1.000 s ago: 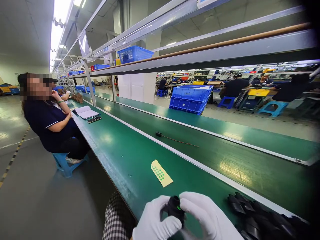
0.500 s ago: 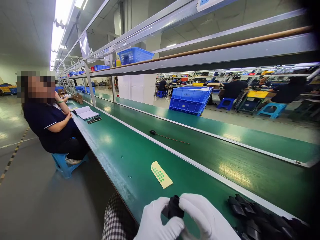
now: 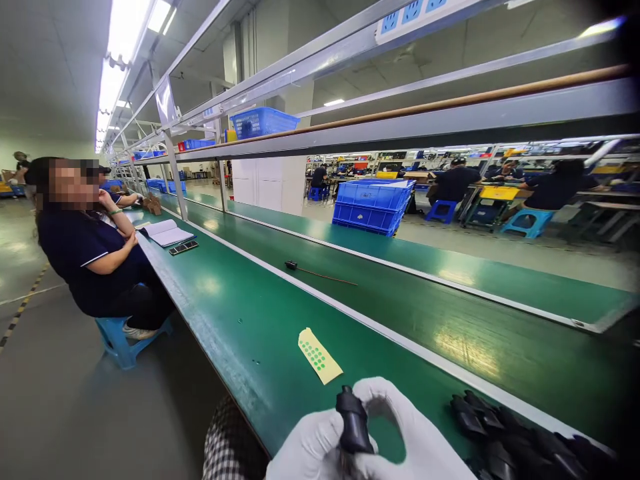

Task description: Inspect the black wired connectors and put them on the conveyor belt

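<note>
A black plastic part (image 3: 353,425), ribbed at the collar with a narrower tip, is held up over the front of the bench. My left hand (image 3: 307,445), in a white glove, has its fingers closed around the left side of this part. From the right, my gloved right hand (image 3: 417,427) grips it too, index finger at its upper side and thumb low. The part's lower end is hidden by the fingers. A pile of similar black parts (image 3: 500,433) lies right of my right hand. Just beyond my hands is a yellowish sticker sheet (image 3: 327,370) with green dots.
A black piece with a thin rod (image 3: 291,265) lies on the green middle strip (image 3: 400,303). Farther left are a phone-like dark object (image 3: 183,248), an open notebook (image 3: 167,232) and a seated person (image 3: 85,247). Blue crates (image 3: 370,203) stand across the bench; a shelf rail runs above.
The black part has turned in my hands, so more of its long side shows. My right index finger has moved slightly up and back. The view has shifted a little.
</note>
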`<action>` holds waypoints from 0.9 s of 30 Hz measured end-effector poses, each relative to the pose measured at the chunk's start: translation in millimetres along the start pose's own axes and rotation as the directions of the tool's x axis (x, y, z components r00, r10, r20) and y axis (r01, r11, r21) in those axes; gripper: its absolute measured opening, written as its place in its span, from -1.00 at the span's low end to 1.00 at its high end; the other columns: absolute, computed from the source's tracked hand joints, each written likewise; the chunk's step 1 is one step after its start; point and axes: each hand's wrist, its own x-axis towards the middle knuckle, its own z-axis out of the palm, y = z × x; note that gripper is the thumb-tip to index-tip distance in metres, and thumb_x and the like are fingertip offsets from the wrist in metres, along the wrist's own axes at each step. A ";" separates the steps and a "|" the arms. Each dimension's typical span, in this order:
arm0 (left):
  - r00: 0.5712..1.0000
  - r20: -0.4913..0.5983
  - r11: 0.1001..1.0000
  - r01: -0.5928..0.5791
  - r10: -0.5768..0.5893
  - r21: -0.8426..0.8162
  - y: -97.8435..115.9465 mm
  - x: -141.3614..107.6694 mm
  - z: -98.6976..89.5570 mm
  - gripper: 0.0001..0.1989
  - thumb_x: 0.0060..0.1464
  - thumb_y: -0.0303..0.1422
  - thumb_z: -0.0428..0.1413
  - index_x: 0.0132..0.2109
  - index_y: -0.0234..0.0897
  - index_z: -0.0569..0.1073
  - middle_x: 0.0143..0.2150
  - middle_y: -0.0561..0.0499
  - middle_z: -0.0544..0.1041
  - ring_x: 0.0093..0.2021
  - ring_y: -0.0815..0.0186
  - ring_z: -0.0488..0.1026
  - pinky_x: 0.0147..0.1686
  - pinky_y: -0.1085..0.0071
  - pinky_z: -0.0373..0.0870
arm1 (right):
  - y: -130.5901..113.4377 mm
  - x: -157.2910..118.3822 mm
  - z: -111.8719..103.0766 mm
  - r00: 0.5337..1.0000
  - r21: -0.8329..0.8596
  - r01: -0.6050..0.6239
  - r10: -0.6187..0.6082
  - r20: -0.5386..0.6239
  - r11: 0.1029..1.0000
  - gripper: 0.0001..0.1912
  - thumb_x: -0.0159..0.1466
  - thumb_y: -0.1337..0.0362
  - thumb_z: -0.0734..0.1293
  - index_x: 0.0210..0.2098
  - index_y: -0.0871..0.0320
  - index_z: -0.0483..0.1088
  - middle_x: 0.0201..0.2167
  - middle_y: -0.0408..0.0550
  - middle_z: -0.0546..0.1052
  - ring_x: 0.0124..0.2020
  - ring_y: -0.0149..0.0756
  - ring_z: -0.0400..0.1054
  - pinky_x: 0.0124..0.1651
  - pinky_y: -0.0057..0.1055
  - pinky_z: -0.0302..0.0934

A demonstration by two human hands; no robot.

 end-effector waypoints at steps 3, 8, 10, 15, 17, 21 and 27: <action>0.997 -0.047 0.991 0.058 -0.064 -0.117 -12.6 5.5 6.1 -0.43 -0.19 0.05 0.31 -0.16 -0.32 0.55 -0.28 -0.05 0.53 -0.35 0.31 0.44 -0.29 0.38 0.31 | 4.1 5.3 -4.6 0.997 0.128 -0.064 0.059 0.049 0.990 -0.63 -0.05 0.42 0.24 -0.21 0.10 0.34 -0.28 -0.09 0.53 -0.25 -0.20 0.45 -0.13 -0.26 0.37; 0.966 -0.079 0.839 0.173 -0.248 -0.517 -15.1 6.4 14.2 -0.45 -0.25 -0.14 0.42 -0.13 -0.35 0.51 -0.36 0.07 0.50 -0.45 0.50 0.37 -0.38 0.52 0.22 | 15.1 7.2 -7.6 0.988 0.207 -0.106 0.080 0.130 0.972 -0.69 0.16 0.25 0.28 -0.09 0.13 0.34 -0.15 0.03 0.54 -0.12 -0.11 0.45 -0.04 -0.14 0.35; 0.959 -0.025 0.822 0.229 -0.283 -0.521 -13.3 4.3 16.1 -0.47 -0.22 -0.09 0.39 -0.18 -0.35 0.49 -0.48 0.12 0.43 -0.50 0.50 0.32 -0.40 0.51 0.17 | 18.7 5.9 -7.7 0.989 0.249 -0.109 0.078 0.129 0.962 -0.70 0.23 0.20 0.26 -0.05 0.12 0.33 -0.12 0.05 0.54 -0.09 -0.10 0.44 -0.03 -0.14 0.35; 0.951 0.036 0.829 0.285 -0.306 -0.482 -4.1 -3.0 25.7 -0.53 -0.15 -0.07 0.36 -0.25 -0.36 0.46 -0.49 0.10 0.41 -0.47 0.47 0.33 -0.36 0.46 0.14 | 16.7 4.8 -9.7 0.983 0.279 -0.159 0.126 0.135 0.947 -0.76 0.27 0.15 0.28 -0.13 0.12 0.36 -0.20 0.01 0.56 -0.18 -0.10 0.45 -0.08 -0.15 0.36; 0.948 0.078 0.817 0.305 -0.307 -0.490 -1.5 -4.7 30.0 -0.51 -0.19 -0.10 0.39 -0.24 -0.38 0.46 -0.48 0.11 0.41 -0.48 0.48 0.34 -0.37 0.49 0.14 | 13.2 5.3 -10.6 0.983 0.273 -0.162 0.132 0.125 0.948 -0.78 0.26 0.16 0.27 -0.14 0.11 0.36 -0.24 0.00 0.56 -0.21 -0.11 0.46 -0.12 -0.17 0.38; 0.955 0.063 0.828 0.284 -0.290 -0.485 -1.5 -4.4 31.1 -0.43 -0.25 -0.09 0.41 -0.16 -0.39 0.48 -0.46 0.12 0.43 -0.49 0.51 0.35 -0.41 0.53 0.17 | 7.2 4.6 -12.0 0.992 0.177 -0.110 0.096 0.083 0.978 -0.76 0.17 0.27 0.26 -0.15 0.11 0.36 -0.20 0.00 0.56 -0.15 -0.09 0.46 -0.09 -0.16 0.39; 0.993 0.074 0.953 -0.111 0.094 0.281 23.6 -10.7 26.4 -0.46 -0.12 -0.01 0.31 -0.13 -0.35 0.51 -0.22 -0.06 0.50 -0.23 0.27 0.43 -0.20 0.36 0.30 | 10.7 -2.3 -21.9 0.984 -0.094 0.180 -0.180 0.008 0.979 -0.46 0.02 0.37 0.36 0.01 0.03 0.31 -0.10 -0.07 0.49 -0.10 -0.15 0.45 -0.03 -0.23 0.41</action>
